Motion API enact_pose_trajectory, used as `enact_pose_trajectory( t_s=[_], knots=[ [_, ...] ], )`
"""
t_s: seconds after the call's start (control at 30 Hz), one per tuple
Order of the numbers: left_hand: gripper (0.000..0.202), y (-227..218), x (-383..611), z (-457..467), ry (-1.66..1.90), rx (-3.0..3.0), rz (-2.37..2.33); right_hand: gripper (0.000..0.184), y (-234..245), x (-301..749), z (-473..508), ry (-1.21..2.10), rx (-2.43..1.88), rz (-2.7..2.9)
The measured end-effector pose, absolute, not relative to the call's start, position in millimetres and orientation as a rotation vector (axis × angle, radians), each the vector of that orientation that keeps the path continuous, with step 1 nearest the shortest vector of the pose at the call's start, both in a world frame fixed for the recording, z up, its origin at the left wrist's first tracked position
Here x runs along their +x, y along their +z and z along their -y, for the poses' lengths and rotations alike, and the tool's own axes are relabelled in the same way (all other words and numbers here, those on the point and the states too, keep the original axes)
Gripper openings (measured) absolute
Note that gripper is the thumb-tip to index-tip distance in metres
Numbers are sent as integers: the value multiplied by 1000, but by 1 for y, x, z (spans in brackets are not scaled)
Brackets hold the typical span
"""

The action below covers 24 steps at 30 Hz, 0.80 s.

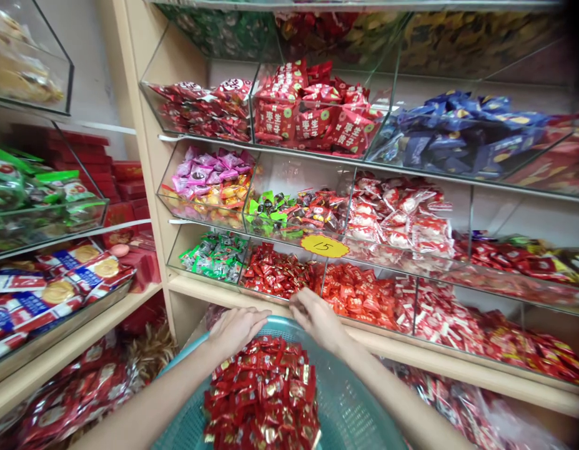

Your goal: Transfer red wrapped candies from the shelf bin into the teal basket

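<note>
A teal plastic basket (364, 400) stands below me, with a heap of red-wrapped candies (265, 394) in it. My left hand (237, 328) is at the far left part of its rim, palm down, fingers stretched toward the shelf. Opposite it, my right hand (313, 317) has loosely bent fingers reaching to the shelf's front edge by the rim. No candy shows in either hand; the undersides of the fingers are hidden. Just beyond the hands, a clear bin holds similar dark red candies (277, 270).
Orange-red candies (359, 294) and green-wrapped candies (214, 255) fill neighbouring bins. A yellow price tag (325, 245) marked 15 hangs above. The wooden shelf edge (411, 350) runs across just beyond the basket. Biscuit packs (59, 290) lie on the left shelf.
</note>
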<state>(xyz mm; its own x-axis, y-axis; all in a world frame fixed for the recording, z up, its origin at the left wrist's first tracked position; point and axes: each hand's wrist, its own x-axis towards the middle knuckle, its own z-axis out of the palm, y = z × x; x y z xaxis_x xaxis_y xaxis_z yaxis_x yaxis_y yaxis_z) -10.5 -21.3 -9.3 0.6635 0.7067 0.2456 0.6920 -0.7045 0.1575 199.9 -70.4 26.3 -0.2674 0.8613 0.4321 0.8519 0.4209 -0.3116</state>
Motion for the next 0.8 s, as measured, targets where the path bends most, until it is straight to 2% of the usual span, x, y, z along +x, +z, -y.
enact_pose_trajectory(
  t_s=[0.17,0.33,0.63,0.8],
  knots=[
    [38,-3,-12,26,418,2826,-1220,20,45,199,21,-183,-1921,2285],
    [39,0,-14,30,435,2839,-1185,20,44,183,2,-187,-2088,2281],
    [40,-6,-15,28,460,2796,-1218,25,48,179,-1,-254,-2099,2281],
    [39,-7,-16,27,463,2792,-1228,20,64,184,10,-314,-1960,2287]
  ],
)
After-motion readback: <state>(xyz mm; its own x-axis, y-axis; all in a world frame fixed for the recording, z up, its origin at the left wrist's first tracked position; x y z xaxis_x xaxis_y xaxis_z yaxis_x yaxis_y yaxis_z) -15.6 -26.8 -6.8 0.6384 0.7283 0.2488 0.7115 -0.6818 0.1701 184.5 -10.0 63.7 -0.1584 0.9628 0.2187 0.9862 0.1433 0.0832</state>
